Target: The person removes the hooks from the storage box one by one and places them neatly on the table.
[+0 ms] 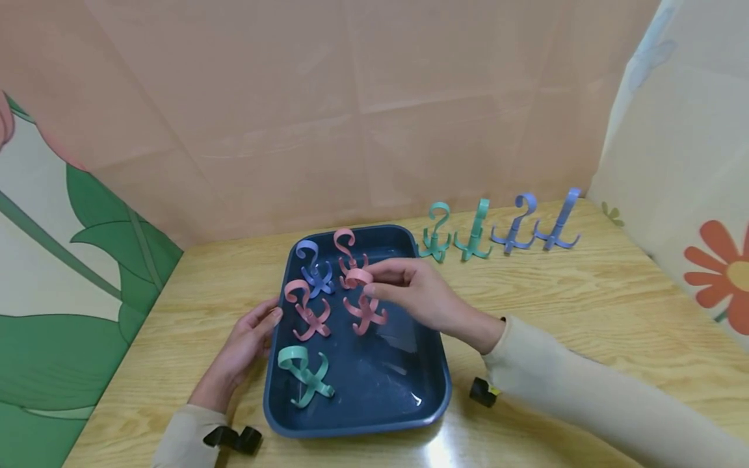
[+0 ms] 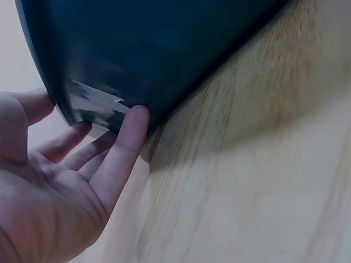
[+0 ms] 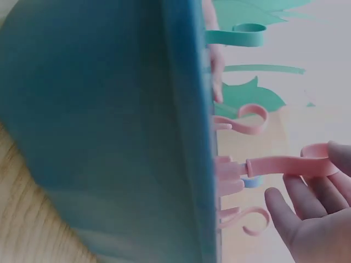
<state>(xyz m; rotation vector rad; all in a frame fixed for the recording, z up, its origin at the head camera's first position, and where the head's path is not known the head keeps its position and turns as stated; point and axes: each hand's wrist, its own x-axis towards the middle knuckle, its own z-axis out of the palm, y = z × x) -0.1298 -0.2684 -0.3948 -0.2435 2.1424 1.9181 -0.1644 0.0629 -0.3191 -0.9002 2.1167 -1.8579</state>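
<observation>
My right hand [image 1: 418, 289] is over the dark blue tray [image 1: 380, 406], pinching the curved top of a pink multi-prong hook [image 1: 365, 312]. In the right wrist view this pink hook [image 3: 285, 166] stands upright, its prongs partly hidden by the tray wall. At the tray's left side, my left hand [image 1: 248, 341] holds the edge, thumb at the rim and fingers against the outer wall [image 2: 164, 49]. Two more pink hooks, one at the back [image 1: 345, 240] and one at the left [image 1: 313, 322], stand in the tray with a blue hook [image 1: 318, 278] and a green hook [image 1: 310, 377].
On the wooden table [image 1: 526, 292], right of the tray, stands a row of hooks: a green one [image 1: 435, 244], another green one [image 1: 475, 240], a blue one [image 1: 516, 227] and another blue one [image 1: 558, 224]. A pinkish sheet [image 1: 351, 130] hangs behind the table.
</observation>
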